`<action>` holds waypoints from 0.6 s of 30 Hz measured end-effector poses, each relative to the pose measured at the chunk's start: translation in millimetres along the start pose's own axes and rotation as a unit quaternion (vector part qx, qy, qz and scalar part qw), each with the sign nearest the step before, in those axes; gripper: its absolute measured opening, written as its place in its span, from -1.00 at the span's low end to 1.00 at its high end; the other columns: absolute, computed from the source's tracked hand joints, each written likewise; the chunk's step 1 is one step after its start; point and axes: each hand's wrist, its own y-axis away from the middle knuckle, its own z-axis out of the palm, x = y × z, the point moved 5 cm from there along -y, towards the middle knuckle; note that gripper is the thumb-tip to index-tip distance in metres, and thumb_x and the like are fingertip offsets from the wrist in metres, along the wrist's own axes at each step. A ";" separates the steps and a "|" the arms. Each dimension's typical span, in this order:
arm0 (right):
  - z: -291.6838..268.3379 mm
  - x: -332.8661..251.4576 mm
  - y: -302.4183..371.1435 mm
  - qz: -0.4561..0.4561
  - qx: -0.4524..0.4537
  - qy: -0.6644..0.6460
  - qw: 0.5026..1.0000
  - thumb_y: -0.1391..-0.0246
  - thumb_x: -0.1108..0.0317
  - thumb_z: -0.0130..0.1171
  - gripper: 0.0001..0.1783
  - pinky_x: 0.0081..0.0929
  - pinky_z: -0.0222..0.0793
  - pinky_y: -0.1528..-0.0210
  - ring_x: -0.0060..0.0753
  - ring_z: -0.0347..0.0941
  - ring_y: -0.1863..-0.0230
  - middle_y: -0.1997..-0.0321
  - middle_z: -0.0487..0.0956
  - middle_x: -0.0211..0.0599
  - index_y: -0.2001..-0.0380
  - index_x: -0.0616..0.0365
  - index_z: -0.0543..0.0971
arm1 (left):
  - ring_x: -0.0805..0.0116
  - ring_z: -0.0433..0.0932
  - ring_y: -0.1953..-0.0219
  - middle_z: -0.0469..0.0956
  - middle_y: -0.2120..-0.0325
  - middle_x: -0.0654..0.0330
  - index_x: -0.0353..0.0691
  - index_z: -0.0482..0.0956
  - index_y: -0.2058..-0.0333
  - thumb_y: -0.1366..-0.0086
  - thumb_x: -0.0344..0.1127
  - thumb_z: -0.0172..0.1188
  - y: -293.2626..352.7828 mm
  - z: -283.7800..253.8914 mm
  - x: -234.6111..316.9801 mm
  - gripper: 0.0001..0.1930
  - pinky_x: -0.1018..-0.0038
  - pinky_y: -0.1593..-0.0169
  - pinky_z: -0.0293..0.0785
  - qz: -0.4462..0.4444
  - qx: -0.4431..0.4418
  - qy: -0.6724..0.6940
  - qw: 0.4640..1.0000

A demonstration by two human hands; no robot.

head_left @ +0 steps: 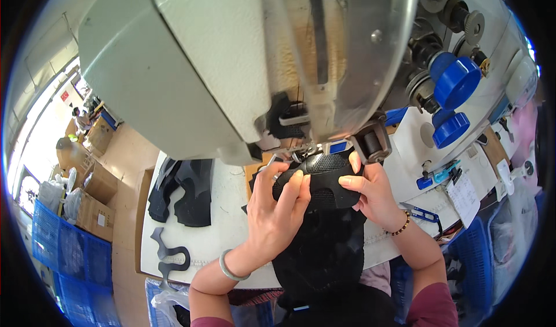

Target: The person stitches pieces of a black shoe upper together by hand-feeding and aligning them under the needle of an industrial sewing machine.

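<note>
Both my hands hold a black shoe-upper piece with a mesh panel (324,183) below the head of a sewing machine (211,61). My left hand (272,214) lies on its left side, fingers bent and tips pressed on the black material. On the right edge, my right hand (375,195) grips the piece between thumb and fingers. The far side of the piece reaches close to the presser foot area, where the machine head partly hides it. More black material (318,246) hangs below the piece toward my lap.
Black cut pieces (195,197) and a grey curved piece (172,257) lie on the table's left. At right are blue-handled thread snips (421,213), a paper sheet (462,197) and blue tension knobs (456,83). Blue crates (72,240) and cardboard boxes (95,216) stand on the floor at left.
</note>
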 end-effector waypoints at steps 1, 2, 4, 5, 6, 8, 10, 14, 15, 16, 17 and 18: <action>-0.9 0.3 -1.2 -0.011 -0.003 0.006 1.000 0.00 0.39 0.25 -0.66 -0.87 0.16 0.75 -0.89 0.26 0.69 0.54 0.30 -0.64 0.40 -0.02 0.22 | 0.30 0.44 0.46 0.41 0.20 0.08 -0.30 0.54 0.32 -0.03 -0.55 0.31 0.2 1.0 -0.9 -0.79 0.46 0.43 0.38 -0.010 -0.005 0.009 1.000; -1.0 0.7 -1.6 -0.009 -0.005 0.009 1.000 0.00 0.39 0.25 -0.66 -0.87 0.16 0.75 -0.89 0.26 0.69 0.54 0.30 -0.64 0.40 -0.02 0.22 | 0.30 0.44 0.46 0.41 0.20 0.08 -0.30 0.54 0.32 -0.03 -0.55 0.31 0.9 1.1 -0.8 -0.79 0.46 0.43 0.38 -0.014 -0.003 0.009 1.000; -2.8 -1.9 -1.1 -0.035 0.022 0.042 0.998 0.00 0.37 0.26 -0.65 -0.87 0.14 0.76 -0.91 0.21 0.70 0.57 0.28 -0.65 0.41 -0.03 0.21 | 0.35 0.38 0.50 0.39 0.20 0.10 -0.29 0.53 0.30 -0.03 -0.55 0.31 2.3 2.5 0.2 -0.78 0.46 0.48 0.33 -0.017 -0.019 0.022 0.999; -2.5 -0.3 -1.2 -0.036 0.021 0.043 0.998 0.00 0.37 0.26 -0.65 -0.87 0.14 0.76 -0.91 0.21 0.70 0.57 0.28 -0.65 0.41 -0.03 0.21 | 0.35 0.38 0.50 0.39 0.20 0.10 -0.29 0.53 0.30 -0.03 -0.55 0.31 2.8 1.9 0.7 -0.78 0.46 0.48 0.33 -0.018 -0.018 0.022 0.999; -3.5 1.0 -1.7 -0.045 0.029 0.044 0.998 0.00 0.37 0.26 -0.64 -0.87 0.12 0.76 -0.91 0.19 0.70 0.58 0.27 -0.66 0.42 -0.03 0.21 | 0.34 0.39 0.49 0.40 0.21 0.10 -0.29 0.54 0.31 -0.02 -0.55 0.31 3.4 1.5 1.6 -0.78 0.46 0.48 0.33 -0.012 -0.013 0.020 1.000; -3.1 0.2 -3.5 -0.059 0.032 0.045 0.997 0.00 0.36 0.27 -0.64 -0.86 0.09 0.76 -0.92 0.16 0.71 0.59 0.26 -0.67 0.43 -0.03 0.22 | 0.32 0.40 0.49 0.40 0.22 0.09 -0.28 0.54 0.31 -0.02 -0.55 0.31 3.1 0.5 0.0 -0.77 0.46 0.48 0.32 -0.003 -0.004 0.013 1.000; -4.2 0.5 -3.7 -0.046 0.017 0.065 0.997 0.00 0.36 0.27 -0.64 -0.84 0.00 0.76 -0.91 0.11 0.72 0.60 0.25 -0.68 0.43 -0.03 0.22 | 0.31 0.41 0.47 0.42 0.25 0.08 -0.28 0.54 0.32 0.00 -0.55 0.32 4.8 -0.9 2.1 -0.77 0.47 0.50 0.33 0.046 0.025 -0.017 0.998; -1.7 -9.3 0.7 -0.018 0.017 0.106 0.994 0.01 0.35 0.28 -0.63 -0.83 -0.06 0.76 -0.89 0.11 0.73 0.62 0.26 -0.67 0.44 -0.02 0.22 | 0.29 0.44 0.45 0.44 0.28 0.07 -0.28 0.54 0.32 0.01 -0.55 0.33 3.9 -0.1 1.4 -0.76 0.48 0.51 0.34 0.064 0.028 -0.018 0.997; -1.3 -8.1 0.7 -0.016 0.021 0.094 0.995 0.00 0.37 0.28 -0.64 -0.83 -0.06 0.75 -0.88 0.11 0.74 0.63 0.26 -0.67 0.44 -0.02 0.22 | 0.28 0.44 0.45 0.44 0.28 0.06 -0.29 0.54 0.32 0.01 -0.54 0.33 5.1 0.5 1.7 -0.76 0.48 0.52 0.35 0.075 0.029 -0.035 0.996; -2.0 -7.1 1.2 -0.015 0.028 0.083 0.996 0.00 0.38 0.27 -0.65 -0.83 -0.06 0.75 -0.87 0.10 0.75 0.64 0.26 -0.67 0.45 -0.01 0.22 | 0.28 0.45 0.45 0.45 0.27 0.05 -0.29 0.54 0.32 0.01 -0.54 0.33 5.6 2.1 2.8 -0.76 0.49 0.53 0.36 0.086 0.030 -0.050 0.995; -3.3 -4.8 -0.5 -0.015 0.030 0.083 0.996 0.00 0.38 0.27 -0.65 -0.83 -0.06 0.75 -0.87 0.10 0.75 0.64 0.26 -0.67 0.45 -0.01 0.22 | 0.28 0.45 0.45 0.45 0.27 0.05 -0.29 0.54 0.32 0.01 -0.54 0.33 4.8 4.0 2.5 -0.76 0.49 0.53 0.36 0.087 0.029 -0.049 0.995; -5.1 -2.7 -3.4 -0.032 0.027 0.039 0.998 -0.01 0.40 0.26 -0.66 -0.83 -0.05 0.73 -0.87 0.14 0.73 0.62 0.28 -0.66 0.45 -0.01 0.23 | 0.27 0.46 0.45 0.45 0.27 0.04 -0.29 0.53 0.32 0.01 -0.54 0.34 3.8 5.8 2.1 -0.76 0.49 0.52 0.37 0.086 0.032 -0.043 0.995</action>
